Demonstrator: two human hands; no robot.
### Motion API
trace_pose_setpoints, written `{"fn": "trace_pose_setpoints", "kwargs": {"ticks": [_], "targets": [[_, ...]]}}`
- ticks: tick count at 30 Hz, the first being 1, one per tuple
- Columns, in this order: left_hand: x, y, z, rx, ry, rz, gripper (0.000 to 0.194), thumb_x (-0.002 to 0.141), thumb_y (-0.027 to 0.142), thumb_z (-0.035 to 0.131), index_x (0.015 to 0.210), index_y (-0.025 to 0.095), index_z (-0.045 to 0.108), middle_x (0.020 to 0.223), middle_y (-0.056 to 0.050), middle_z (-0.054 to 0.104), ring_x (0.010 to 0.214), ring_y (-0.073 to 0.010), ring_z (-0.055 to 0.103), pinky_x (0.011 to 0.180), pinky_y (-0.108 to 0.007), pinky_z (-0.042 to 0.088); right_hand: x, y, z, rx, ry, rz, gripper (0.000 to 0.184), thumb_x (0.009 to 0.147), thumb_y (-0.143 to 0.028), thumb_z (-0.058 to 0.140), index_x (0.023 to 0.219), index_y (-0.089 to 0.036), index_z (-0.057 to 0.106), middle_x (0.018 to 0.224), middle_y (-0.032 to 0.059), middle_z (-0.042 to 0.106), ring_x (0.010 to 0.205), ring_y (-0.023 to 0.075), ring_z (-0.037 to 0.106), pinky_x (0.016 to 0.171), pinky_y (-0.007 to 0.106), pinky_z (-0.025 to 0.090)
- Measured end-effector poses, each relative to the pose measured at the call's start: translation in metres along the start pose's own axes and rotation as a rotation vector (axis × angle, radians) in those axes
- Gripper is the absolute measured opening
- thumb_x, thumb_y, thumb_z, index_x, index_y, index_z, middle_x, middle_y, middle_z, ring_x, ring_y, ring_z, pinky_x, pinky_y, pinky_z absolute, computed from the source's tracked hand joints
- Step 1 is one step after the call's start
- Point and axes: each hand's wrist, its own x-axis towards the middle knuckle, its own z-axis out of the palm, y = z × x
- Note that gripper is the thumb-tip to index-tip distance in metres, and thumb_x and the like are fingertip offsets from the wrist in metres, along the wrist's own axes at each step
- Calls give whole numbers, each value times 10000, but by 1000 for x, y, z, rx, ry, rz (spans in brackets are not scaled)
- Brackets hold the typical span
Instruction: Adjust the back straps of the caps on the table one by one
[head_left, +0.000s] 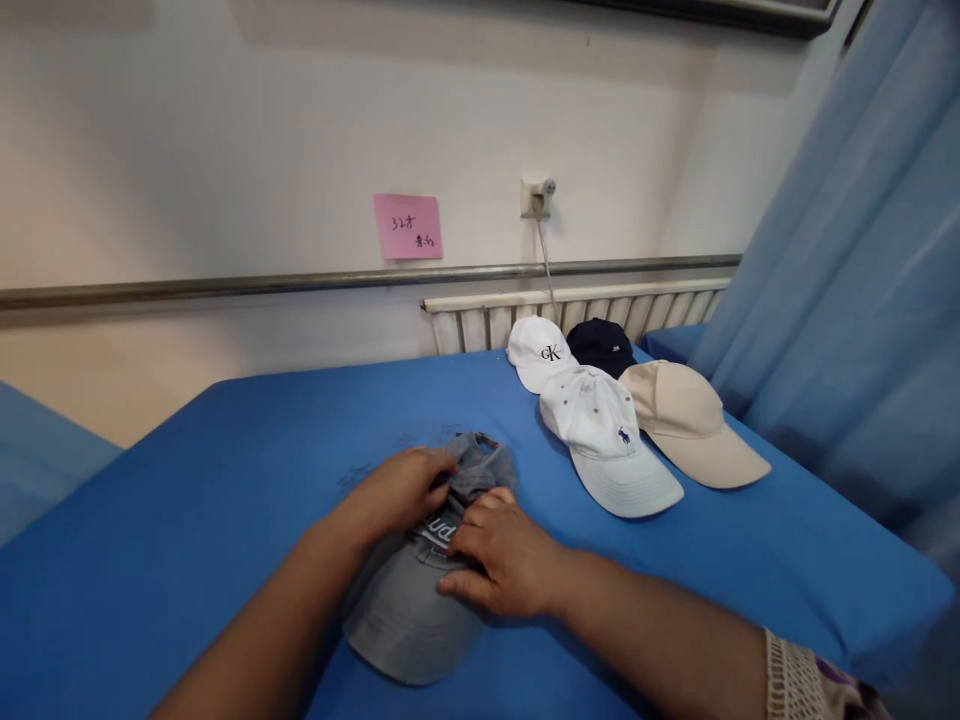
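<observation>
A grey baseball cap point(412, 620) lies on the blue-covered bed, its brim toward me and its soft crown crumpled toward the far side. White lettering on its front is partly hidden by my fingers. My left hand point(409, 487) grips the crown from the left, fingers curled and thumb bent in. From the right, my right hand point(502, 555) holds the front of the crown, its fingers bent over the fabric and its thumb close to the brim. An opening at the back of the cap shows beyond my hands.
To the right sit a white cap point(536, 350), a navy cap point(602, 345), a pale grey cap point(600, 425) and a beige cap point(679, 405). Behind the blue sheet point(247, 440) are a radiator point(480, 325) and a wall rail point(300, 283). A blue curtain point(847, 260) hangs at right.
</observation>
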Motion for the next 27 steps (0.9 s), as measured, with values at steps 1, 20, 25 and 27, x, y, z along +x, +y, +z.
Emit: {"fn": "trace_pose_setpoints", "kwargs": {"ticks": [1, 20, 25, 27], "targets": [[0, 2, -2, -4, 6, 11, 178, 794, 210, 560, 905, 236, 697, 890, -23, 722, 823, -205, 642, 743, -291, 457, 0, 0, -1, -11, 5, -13, 359, 895, -545, 561, 869, -203, 666, 814, 41, 629, 834, 208, 516, 838, 392, 363], [-18, 22, -45, 52, 354, -181, 314, 873, 514, 549, 920, 229, 672, 843, -14, 723, 756, -195, 647, 697, -298, 434, -5, 12, -11, 303, 600, 161, 293, 887, -268, 578, 1163, -210, 501, 1243, 124, 535, 1206, 243, 499, 1026, 446, 424], [-11, 11, -38, 117, 247, -218, 322, 831, 528, 601, 887, 218, 664, 854, -40, 714, 808, -218, 645, 681, -296, 414, -1, 24, 3, 305, 471, 267, 267, 839, -258, 649, 1086, -217, 555, 1245, 105, 545, 1195, 240, 516, 1026, 440, 425], [-7, 6, -34, 125, 206, -247, 328, 831, 531, 597, 877, 214, 663, 832, -40, 712, 786, -215, 644, 651, -288, 394, 0, 26, 8, 320, 430, 323, 243, 826, -247, 664, 1048, -217, 570, 1248, 101, 545, 1195, 236, 517, 1026, 437, 423]]}}
